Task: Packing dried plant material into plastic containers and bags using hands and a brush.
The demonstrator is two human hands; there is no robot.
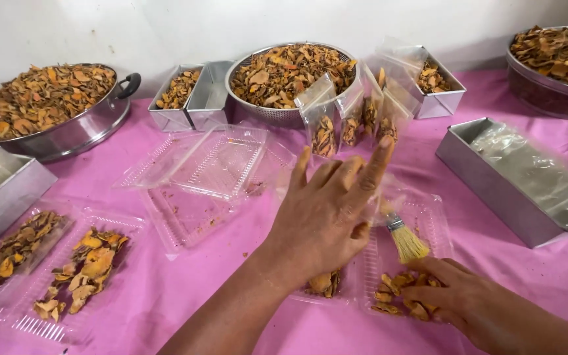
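Note:
My left hand (323,213) reaches across the pink cloth with its fingers stretched toward a row of small clear bags (353,121) partly filled with dried orange-brown slices. A small brush (405,242) with pale bristles sticks out from under its thumb, handle tucked in the hand, bristles pointing down. Below it lies an open clear plastic clamshell tray (428,217) with dried slices (396,292) in it. My right hand (458,299) lies flat on those slices at the tray's near end, fingers pointing left.
An empty open clamshell (212,167) lies in the middle, and a filled one (67,263) at the left. Metal pans and a colander of dried slices (284,72) line the back. A steel box (527,181) with clear bags sits right.

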